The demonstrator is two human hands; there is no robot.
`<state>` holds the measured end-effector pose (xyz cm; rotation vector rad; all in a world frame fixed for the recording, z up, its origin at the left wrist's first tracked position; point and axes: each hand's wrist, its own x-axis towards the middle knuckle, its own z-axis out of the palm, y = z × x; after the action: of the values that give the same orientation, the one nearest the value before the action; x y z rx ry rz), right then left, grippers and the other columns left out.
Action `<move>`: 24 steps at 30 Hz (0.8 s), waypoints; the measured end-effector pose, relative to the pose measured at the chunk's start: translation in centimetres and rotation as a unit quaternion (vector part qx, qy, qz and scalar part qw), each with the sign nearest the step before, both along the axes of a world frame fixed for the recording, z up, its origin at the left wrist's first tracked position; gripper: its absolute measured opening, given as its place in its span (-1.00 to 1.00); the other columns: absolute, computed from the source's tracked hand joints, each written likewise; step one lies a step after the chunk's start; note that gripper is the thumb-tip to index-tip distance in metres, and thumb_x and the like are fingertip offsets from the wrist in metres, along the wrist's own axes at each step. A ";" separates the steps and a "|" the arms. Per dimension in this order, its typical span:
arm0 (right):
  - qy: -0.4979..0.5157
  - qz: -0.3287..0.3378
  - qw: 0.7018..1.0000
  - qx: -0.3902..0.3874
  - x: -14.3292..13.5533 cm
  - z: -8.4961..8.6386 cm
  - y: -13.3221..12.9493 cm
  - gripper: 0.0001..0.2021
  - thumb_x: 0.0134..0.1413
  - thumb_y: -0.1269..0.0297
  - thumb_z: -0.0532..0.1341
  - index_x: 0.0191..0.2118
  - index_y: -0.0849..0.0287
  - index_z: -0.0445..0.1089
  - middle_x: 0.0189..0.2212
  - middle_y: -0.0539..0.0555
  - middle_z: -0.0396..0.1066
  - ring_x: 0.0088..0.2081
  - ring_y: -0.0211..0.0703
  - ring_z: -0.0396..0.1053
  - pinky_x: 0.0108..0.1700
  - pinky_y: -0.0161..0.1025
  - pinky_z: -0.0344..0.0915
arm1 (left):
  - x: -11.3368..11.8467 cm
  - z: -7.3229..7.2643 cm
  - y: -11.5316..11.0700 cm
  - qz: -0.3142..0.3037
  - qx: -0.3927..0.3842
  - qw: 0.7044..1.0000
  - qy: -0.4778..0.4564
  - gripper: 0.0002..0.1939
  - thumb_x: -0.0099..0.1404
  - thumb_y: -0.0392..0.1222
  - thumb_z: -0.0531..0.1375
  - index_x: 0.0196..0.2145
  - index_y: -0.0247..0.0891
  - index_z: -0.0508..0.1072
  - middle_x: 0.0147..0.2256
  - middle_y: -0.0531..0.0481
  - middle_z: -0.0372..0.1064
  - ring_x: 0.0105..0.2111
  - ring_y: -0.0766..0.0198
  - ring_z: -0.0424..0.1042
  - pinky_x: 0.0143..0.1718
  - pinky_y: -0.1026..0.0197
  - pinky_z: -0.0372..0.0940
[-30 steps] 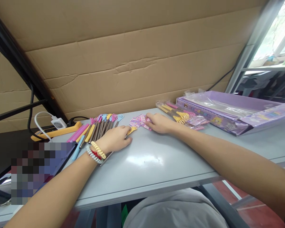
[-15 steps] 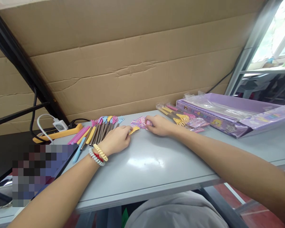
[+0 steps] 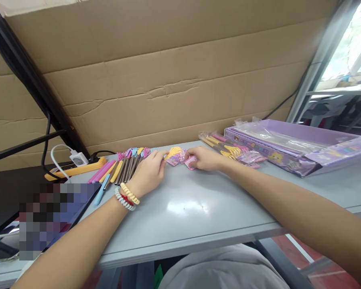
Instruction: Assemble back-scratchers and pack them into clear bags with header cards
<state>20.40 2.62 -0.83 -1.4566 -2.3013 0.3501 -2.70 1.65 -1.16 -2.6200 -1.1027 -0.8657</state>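
Observation:
My left hand [image 3: 150,170], with coiled bands at the wrist, grips a yellow hand-shaped scratcher [image 3: 175,151] whose head lies over pink printed cards [image 3: 177,159]. Fingers pressed together, my right hand [image 3: 203,158] holds a pink card [image 3: 191,161] just right of that head. Left of my left hand lies a row of scratchers with dark rods [image 3: 129,168] and pink, blue and yellow heads. Pink, yellow and blue handles [image 3: 104,170] are beside them. Bagged scratchers [image 3: 221,146] rest to the right of my right hand.
An open purple box [image 3: 276,154] holding clear plastic bags stands on the right of the grey table [image 3: 192,228]. A cardboard panel [image 3: 168,88] rises behind. At the left are an orange object [image 3: 78,170], a white charger [image 3: 78,159] and cables.
The yellow scratcher head has moved up and right onto the cards, its fingers now showing. The pink card in my right hand has come out lower, toward me.

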 end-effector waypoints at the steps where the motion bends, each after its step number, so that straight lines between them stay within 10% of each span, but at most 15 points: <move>1: -0.018 0.006 1.000 0.003 0.1 0.1 0.0 -0.82 -0.16 0.43 0.21 -0.32 0.18 0.41 -0.42 0.03 0.44 -0.36 -0.20 0.31 -0.35 -0.34 0.13 | 0.0 0.0 0.0 -0.002 -0.008 1.000 0.000 -0.68 0.32 -0.30 -0.03 0.00 -0.31 0.32 -0.15 -0.15 0.40 -0.17 0.17 0.38 -0.15 0.11 0.30; 6: -0.088 0.042 0.995 0.038 0.2 0.0 -0.2 -0.94 -0.13 0.42 0.14 -0.53 0.16 0.30 -0.59 -0.01 0.30 -0.50 -0.24 0.19 -0.44 -0.31 0.03 | 0.3 0.3 -0.3 0.003 -0.048 0.999 0.014 -0.73 0.34 -0.24 -0.03 -0.13 -0.31 0.42 -0.19 -0.13 0.45 -0.18 0.17 0.40 -0.12 0.12 0.28; 17: 0.041 0.053 0.976 0.209 -1.2 -1.1 -0.8 -0.64 0.08 0.34 0.06 0.02 0.25 0.16 -0.25 0.16 0.37 -0.31 -0.13 0.29 -0.28 -0.24 0.17 | 0.4 0.7 -0.8 0.044 -0.089 0.993 0.063 -0.74 0.38 -0.19 -0.11 -0.26 -0.26 0.34 -0.31 -0.10 0.44 -0.35 0.16 0.40 -0.35 0.15 0.22; 24: 0.008 0.109 0.974 0.196 -1.4 -1.1 -1.0 -0.70 0.22 0.13 0.05 -0.09 0.17 0.37 -0.21 0.14 0.34 -0.25 -0.16 0.30 -0.21 -0.26 0.17 | 0.5 0.7 -1.1 0.048 -0.091 0.988 0.114 -0.72 0.39 -0.16 -0.15 -0.31 -0.23 0.30 -0.34 -0.08 0.43 -0.37 0.16 0.40 -0.39 0.17 0.18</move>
<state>18.96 1.58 -1.89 -1.0083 -2.3535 -0.0372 -2.23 0.57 -0.47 -2.6980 -1.2826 -0.4512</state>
